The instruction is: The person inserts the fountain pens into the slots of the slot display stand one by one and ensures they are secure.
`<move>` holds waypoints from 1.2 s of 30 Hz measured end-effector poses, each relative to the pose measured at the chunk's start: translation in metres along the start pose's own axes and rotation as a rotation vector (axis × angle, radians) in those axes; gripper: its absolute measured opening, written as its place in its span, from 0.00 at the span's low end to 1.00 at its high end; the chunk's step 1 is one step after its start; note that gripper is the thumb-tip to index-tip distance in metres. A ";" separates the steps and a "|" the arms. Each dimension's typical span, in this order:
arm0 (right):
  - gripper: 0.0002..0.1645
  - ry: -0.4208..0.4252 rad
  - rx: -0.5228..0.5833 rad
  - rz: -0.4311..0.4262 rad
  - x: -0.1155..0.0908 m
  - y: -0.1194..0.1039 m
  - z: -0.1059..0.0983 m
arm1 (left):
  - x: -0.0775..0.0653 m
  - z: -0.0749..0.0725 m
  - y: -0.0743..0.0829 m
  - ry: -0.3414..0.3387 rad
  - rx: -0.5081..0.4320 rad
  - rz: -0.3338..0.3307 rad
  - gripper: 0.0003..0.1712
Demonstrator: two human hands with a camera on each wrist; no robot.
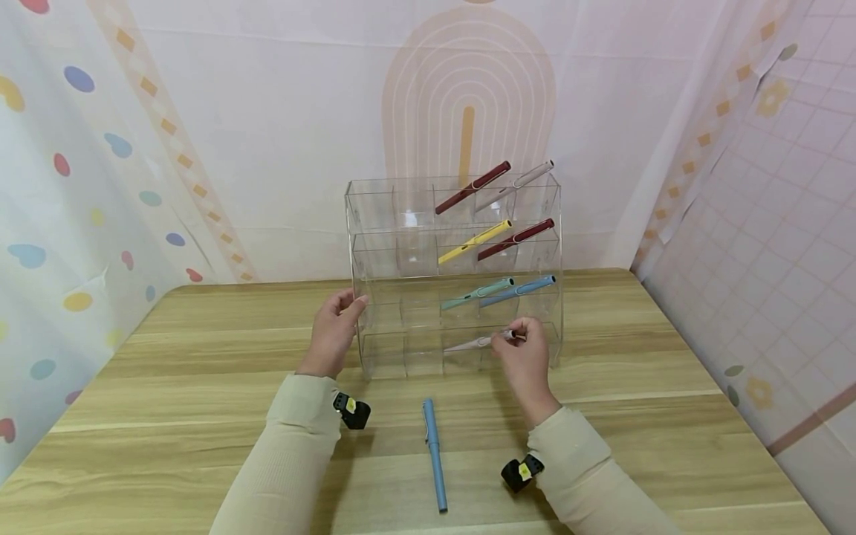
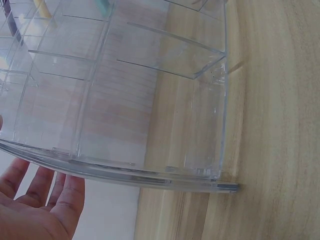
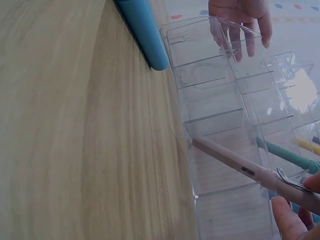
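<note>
A clear acrylic pen rack (image 1: 423, 353) with tiered compartments stands on the wooden table. At its left side panel, my left hand (image 1: 334, 331) grips the edge, thumb in front and fingers outside, as the left wrist view (image 2: 47, 205) shows. My right hand (image 1: 528, 357) pinches a pale pink pen (image 1: 468, 344) by its capped end. The pen slants, its lower end inside a bottom-tier compartment; the right wrist view shows its barrel (image 3: 230, 159) and metal clip. A blue pen (image 1: 435, 457) lies on the table in front of the rack.
Upper tiers hold slanted pens: dark red (image 1: 473, 187) and pale pink (image 1: 531, 174) on top, yellow (image 1: 475, 241) and dark red (image 1: 516, 239) below, then green (image 1: 478, 293) and blue (image 1: 518, 290). A patterned curtain (image 1: 287, 148) hangs behind the table (image 1: 635, 423).
</note>
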State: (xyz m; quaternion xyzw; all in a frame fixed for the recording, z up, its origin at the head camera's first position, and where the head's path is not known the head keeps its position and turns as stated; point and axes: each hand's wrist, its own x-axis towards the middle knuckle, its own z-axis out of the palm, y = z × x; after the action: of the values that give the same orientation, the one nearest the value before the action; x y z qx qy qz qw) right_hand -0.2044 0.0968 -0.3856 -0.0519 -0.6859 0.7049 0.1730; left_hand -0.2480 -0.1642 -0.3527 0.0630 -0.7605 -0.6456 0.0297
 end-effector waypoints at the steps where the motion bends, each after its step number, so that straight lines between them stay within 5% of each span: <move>1: 0.12 0.000 -0.008 0.003 0.000 0.000 0.000 | 0.000 0.000 0.000 0.000 0.000 -0.001 0.27; 19: 0.22 -0.115 -0.152 0.025 -0.008 -0.010 -0.020 | 0.000 0.000 -0.001 -0.009 -0.012 -0.003 0.27; 36: 0.19 -0.211 -0.191 0.217 -0.024 -0.005 -0.039 | -0.002 0.000 0.002 -0.011 0.005 0.005 0.28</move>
State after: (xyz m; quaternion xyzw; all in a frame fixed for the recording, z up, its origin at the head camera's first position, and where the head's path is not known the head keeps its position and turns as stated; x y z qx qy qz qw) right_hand -0.1691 0.1266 -0.3870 -0.0675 -0.7545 0.6526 0.0171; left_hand -0.2458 -0.1636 -0.3511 0.0578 -0.7624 -0.6440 0.0268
